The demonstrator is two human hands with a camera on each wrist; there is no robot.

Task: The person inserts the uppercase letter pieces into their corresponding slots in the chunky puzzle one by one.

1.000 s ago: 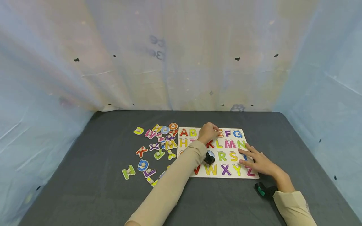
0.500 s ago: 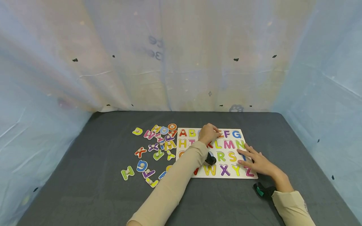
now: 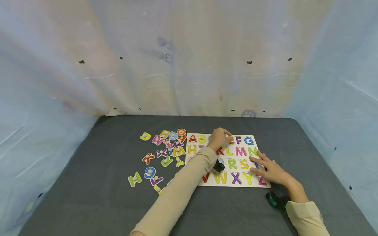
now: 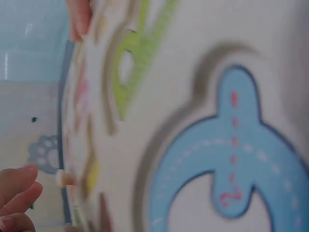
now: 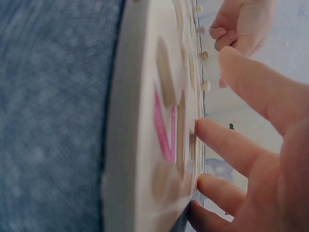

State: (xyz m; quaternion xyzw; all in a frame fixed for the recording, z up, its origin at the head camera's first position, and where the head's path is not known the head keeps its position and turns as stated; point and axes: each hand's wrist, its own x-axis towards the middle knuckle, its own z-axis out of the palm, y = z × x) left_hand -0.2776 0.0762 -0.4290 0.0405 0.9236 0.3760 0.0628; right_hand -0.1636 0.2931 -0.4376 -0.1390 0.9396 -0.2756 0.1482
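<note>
A white alphabet puzzle board (image 3: 216, 158) lies on the dark table. My left hand (image 3: 218, 139) reaches over its top row, beside the orange letter E (image 3: 231, 141). In the left wrist view the fingers (image 4: 19, 191) are bent loosely, with a gap between them and a wooden knob (image 4: 62, 178). They hold nothing. My right hand (image 3: 273, 168) lies spread at the board's right side, its fingertips (image 5: 202, 126) touching the surface in the right wrist view. Knobbed letters A (image 3: 192, 138) and B (image 3: 202, 139) sit at the top left. Left hand and sleeve hide part of the board.
Several loose knobbed letters are scattered left of the board, among them a K (image 3: 148, 158), a blue G (image 3: 149, 172) and a green Z or N shape (image 3: 134, 179). Pale curtains (image 3: 189, 65) surround the table (image 3: 97, 196). Black straps (image 3: 277, 200) circle the wrists.
The left hand's fingertips, earlier pinching at the orange E, have parted and lifted slightly off it. The right hand stays in place on the board.
</note>
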